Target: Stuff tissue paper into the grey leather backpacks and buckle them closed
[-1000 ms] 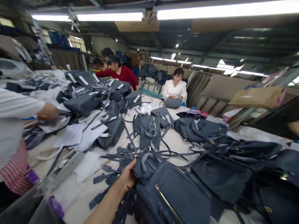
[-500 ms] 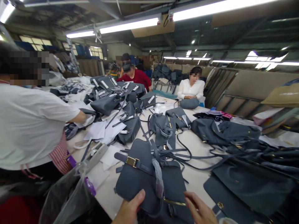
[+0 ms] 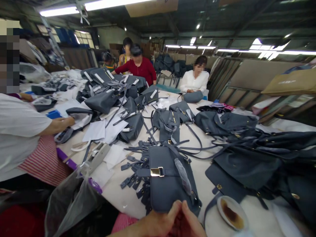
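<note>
A dark blue-grey backpack [image 3: 170,187] lies in front of me, its flap down and a gold buckle [image 3: 157,171] on the strap across it. Clear wrap covers a strip [image 3: 183,177] on its right side. My left hand [image 3: 161,220] and my right hand [image 3: 191,220] meet at the bag's near edge, thumbs and fingertips drawn together. Whatever is pinched between them is hidden. Beside the bag's left edge spreads a bundle of small dark strap tabs [image 3: 134,171].
A dish of brown paste [image 3: 232,212] stands at the near right, close to more dark bags [image 3: 247,174]. Beyond lies a heap of bags [image 3: 103,102] with white papers [image 3: 93,131]. A plastic bag [image 3: 71,204] hangs at the left edge. A co-worker's hand [image 3: 61,123] works there; others sit across.
The backpack has turned and its flap now lies flat over the front. My hands have come together at its near edge. The strap tabs and the dish have come into view.
</note>
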`<action>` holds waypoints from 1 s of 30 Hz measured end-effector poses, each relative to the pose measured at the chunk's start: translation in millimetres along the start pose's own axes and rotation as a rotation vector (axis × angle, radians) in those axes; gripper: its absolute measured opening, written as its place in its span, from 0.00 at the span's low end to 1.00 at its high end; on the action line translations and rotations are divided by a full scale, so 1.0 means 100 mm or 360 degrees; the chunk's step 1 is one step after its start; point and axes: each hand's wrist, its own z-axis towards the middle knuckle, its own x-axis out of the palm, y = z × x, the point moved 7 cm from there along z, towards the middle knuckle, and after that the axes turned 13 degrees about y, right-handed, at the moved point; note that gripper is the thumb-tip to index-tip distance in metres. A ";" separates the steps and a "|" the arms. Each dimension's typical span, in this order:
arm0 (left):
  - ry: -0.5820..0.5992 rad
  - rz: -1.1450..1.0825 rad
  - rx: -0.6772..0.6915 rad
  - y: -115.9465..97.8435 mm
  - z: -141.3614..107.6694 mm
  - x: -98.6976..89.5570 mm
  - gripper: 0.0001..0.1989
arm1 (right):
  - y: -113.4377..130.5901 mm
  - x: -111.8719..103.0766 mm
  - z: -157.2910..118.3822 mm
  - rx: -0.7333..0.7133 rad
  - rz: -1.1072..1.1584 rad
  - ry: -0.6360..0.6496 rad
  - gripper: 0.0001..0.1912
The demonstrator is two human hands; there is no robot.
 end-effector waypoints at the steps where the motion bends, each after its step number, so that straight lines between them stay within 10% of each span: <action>1: 0.0080 0.0141 0.0045 -0.08 0.05 0.06 0.18 | 0.01 -0.02 0.02 -0.0061 0.0137 -0.0086 0.26; 5: 0.0367 0.0487 0.0192 -0.33 0.18 0.17 0.12 | 0.24 -0.19 -0.08 -0.0329 0.0317 -0.0417 0.18; 14: 0.0456 -0.0755 -0.0017 -0.36 0.22 -0.43 0.24 | 0.68 -0.59 -0.45 -0.0591 0.0216 -0.0645 0.27; 21: 0.0024 -0.0494 -0.0061 -0.37 0.47 -0.23 0.22 | 0.63 -0.63 -0.54 -0.0606 0.0242 -0.0623 0.27; 27: 0.0045 -0.0459 -0.0015 -0.14 0.52 -0.03 0.23 | 0.48 -0.35 -0.51 -0.0627 0.0432 -0.0592 0.43; 30: 0.0030 0.0093 -0.0137 -0.19 0.42 -0.12 0.20 | 0.47 -0.26 -0.47 -0.0621 0.0457 -0.0662 0.45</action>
